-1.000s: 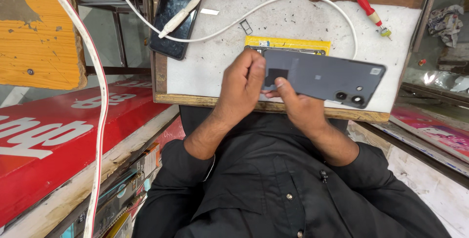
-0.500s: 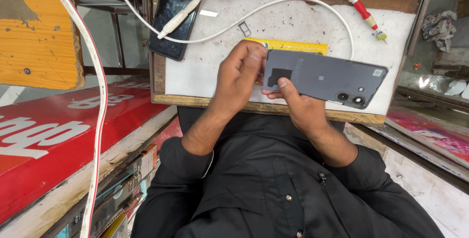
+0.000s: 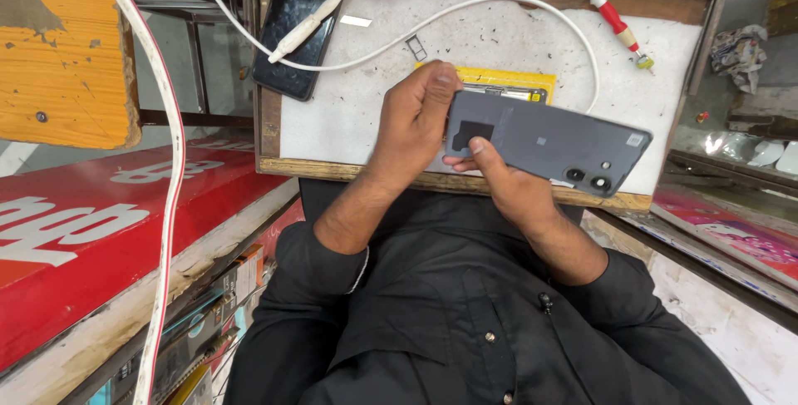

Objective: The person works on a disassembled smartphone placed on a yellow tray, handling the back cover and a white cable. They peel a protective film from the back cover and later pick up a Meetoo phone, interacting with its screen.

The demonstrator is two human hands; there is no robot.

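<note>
While the red signboard [image 3: 100,222] with white lettering fills the lower left, and a worn orange wooden panel [image 3: 58,47] hangs above it, the work goes on over the white bench top [image 3: 515,39]. A grey phone [image 3: 549,143] is held there, back cover up and camera end to the right, just above the bench's near edge. The left hand [image 3: 411,126] curls over its left end with the thumb pressed at the top corner. The right hand [image 3: 511,189] cradles it from below, thumb laid on the dark square patch. It looks like work on the cover's edge (seating or lifting, I cannot tell which), and any further press there calls for a steady right-hand hold.

A black phone [image 3: 295,22] lies at the bench's far left corner, and a flat yellow packet [image 3: 490,76] lies partly under the grey phone. A white cable [image 3: 499,18] loops across. Smaller still are a red-handled screwdriver [image 3: 619,29], a card tray [image 3: 416,47] and a white label [image 3: 356,20].
</note>
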